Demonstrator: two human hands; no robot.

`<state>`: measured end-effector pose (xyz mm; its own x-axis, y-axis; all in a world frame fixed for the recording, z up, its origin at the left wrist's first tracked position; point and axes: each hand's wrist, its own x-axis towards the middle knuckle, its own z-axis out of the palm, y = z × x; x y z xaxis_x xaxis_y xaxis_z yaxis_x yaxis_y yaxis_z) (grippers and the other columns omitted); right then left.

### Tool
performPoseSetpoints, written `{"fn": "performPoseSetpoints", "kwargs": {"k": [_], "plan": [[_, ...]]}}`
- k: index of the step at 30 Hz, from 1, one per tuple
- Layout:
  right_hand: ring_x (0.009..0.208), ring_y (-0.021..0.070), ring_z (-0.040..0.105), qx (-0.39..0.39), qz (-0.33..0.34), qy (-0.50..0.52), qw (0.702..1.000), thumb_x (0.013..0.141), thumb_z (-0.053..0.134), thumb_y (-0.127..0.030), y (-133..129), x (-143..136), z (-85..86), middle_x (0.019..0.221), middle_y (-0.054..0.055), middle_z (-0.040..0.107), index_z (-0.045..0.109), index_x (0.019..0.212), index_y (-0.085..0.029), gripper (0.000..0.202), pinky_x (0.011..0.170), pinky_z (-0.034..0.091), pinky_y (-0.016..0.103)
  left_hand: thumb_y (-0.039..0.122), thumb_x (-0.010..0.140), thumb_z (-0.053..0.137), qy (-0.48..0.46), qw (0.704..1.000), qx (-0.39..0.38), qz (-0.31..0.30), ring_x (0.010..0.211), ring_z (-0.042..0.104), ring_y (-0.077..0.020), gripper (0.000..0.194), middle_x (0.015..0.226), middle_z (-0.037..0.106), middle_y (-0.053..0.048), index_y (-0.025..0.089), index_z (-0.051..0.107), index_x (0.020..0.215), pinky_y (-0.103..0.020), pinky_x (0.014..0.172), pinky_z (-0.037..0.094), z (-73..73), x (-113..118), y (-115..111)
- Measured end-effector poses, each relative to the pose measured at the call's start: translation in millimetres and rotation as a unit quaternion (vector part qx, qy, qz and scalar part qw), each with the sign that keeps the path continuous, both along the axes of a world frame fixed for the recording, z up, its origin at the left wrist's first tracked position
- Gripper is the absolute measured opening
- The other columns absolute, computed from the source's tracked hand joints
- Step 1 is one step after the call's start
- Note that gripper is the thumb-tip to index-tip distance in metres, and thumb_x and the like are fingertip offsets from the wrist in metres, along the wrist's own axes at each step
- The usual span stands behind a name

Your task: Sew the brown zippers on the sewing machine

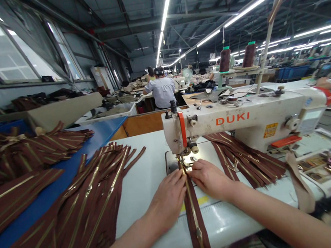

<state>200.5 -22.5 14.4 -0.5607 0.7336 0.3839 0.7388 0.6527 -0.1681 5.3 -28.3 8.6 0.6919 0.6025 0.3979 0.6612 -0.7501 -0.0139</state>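
Note:
A brown zipper strip [195, 215] with a gold metal line runs from the table's front edge up under the needle area of a white sewing machine [242, 120]. My left hand [169, 196] lies on the strip's left side, its fingers together and pressing near the presser foot. On the right side, my right hand [209, 177] has its fingers bent and closed on the strip's edge, close to the foot. The strip's far end is hidden by the fingers and the machine head. A zipper pull shows on the strip's lower part.
Brown zippers [98, 186] are heaped on the left of the white table [140, 170], more zippers [246, 159] beside the machine. Bundles lie on a blue surface [107, 132]. A tray of small parts [315, 167] is at right. A person [162, 91] sits ahead; another's arm shows far right.

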Motion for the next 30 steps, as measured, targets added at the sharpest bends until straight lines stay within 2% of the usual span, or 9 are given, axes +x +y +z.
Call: {"fn": "performPoseSetpoints", "kwargs": {"k": [5, 8, 13, 18, 25, 30], "plan": [[0.086, 0.0197, 0.049, -0.044, -0.013, 0.051, 0.998, 0.091, 0.048, -0.011, -41.8, 4.7, -2.2, 0.084, 0.005, 0.056, 0.064, 0.086, -0.017, 0.017, 0.077, 0.042, 0.031, 0.009, 0.091, 0.035, 0.009, 0.998, 0.004, -0.067, 0.108, 0.058, -0.0239, 0.031, 0.112, 0.065, -0.011, 0.012, 0.061, 0.107, -0.042, 0.096, 0.047, 2.7, 7.9, -62.4], [0.087, 0.0198, 0.048, -0.048, -0.019, 0.084, 0.995, 0.09, 0.049, -0.008, -57.4, 3.1, -5.2, 0.086, 0.005, 0.055, 0.064, 0.089, -0.017, 0.017, 0.077, 0.043, 0.032, 0.007, 0.089, 0.036, -0.002, 0.998, 0.01, -0.066, 0.109, 0.057, -0.0249, 0.032, 0.116, 0.064, -0.012, 0.01, 0.06, 0.109, -0.04, 0.095, 0.048, -0.7, 14.2, -80.1], [0.086, 0.0203, 0.047, -0.064, -0.032, 0.121, 0.99, 0.089, 0.049, -0.005, -60.7, -1.3, -7.3, 0.086, 0.005, 0.055, 0.064, 0.089, -0.018, 0.019, 0.076, 0.044, 0.033, 0.008, 0.089, 0.038, -0.024, 0.999, 0.004, -0.035, 0.112, 0.056, -0.0266, 0.03, 0.117, 0.063, -0.013, 0.01, 0.058, 0.111, -0.043, 0.094, 0.049, -5.6, 19.6, -79.6], [0.086, 0.0208, 0.047, -0.079, -0.042, 0.153, 0.984, 0.088, 0.049, -0.004, -62.1, -3.9, -9.2, 0.087, 0.006, 0.055, 0.063, 0.088, -0.017, 0.019, 0.076, 0.044, 0.034, 0.011, 0.089, 0.044, -0.059, 0.996, -0.062, 0.031, 0.108, 0.057, -0.0261, 0.027, 0.116, 0.062, -0.012, 0.011, 0.057, 0.113, -0.043, 0.093, 0.05, 0.5, 25.7, -75.1], [0.085, 0.0205, 0.047, -0.092, -0.045, 0.181, 0.978, 0.088, 0.048, -0.004, -64.7, -6.5, -10.6, 0.086, 0.006, 0.054, 0.062, 0.085, -0.016, 0.019, 0.076, 0.044, 0.034, 0.009, 0.089, 0.045, -0.069, 0.99, -0.118, 0.027, 0.103, 0.056, -0.026, 0.023, 0.11, 0.062, -0.01, 0.013, 0.059, 0.106, -0.046, 0.093, 0.049, 9.2, 30.7, -72.3], [0.085, 0.0203, 0.048, -0.09, -0.043, 0.186, 0.977, 0.089, 0.047, -0.005, -63.5, -6.2, -12.0, 0.086, 0.006, 0.054, 0.062, 0.084, -0.016, 0.019, 0.075, 0.045, 0.034, 0.009, 0.089, 0.043, -0.071, 0.99, -0.124, 0.018, 0.102, 0.055, -0.0258, 0.023, 0.108, 0.062, -0.01, 0.013, 0.059, 0.105, -0.046, 0.092, 0.049, 10.2, 29.6, -71.9]]}}
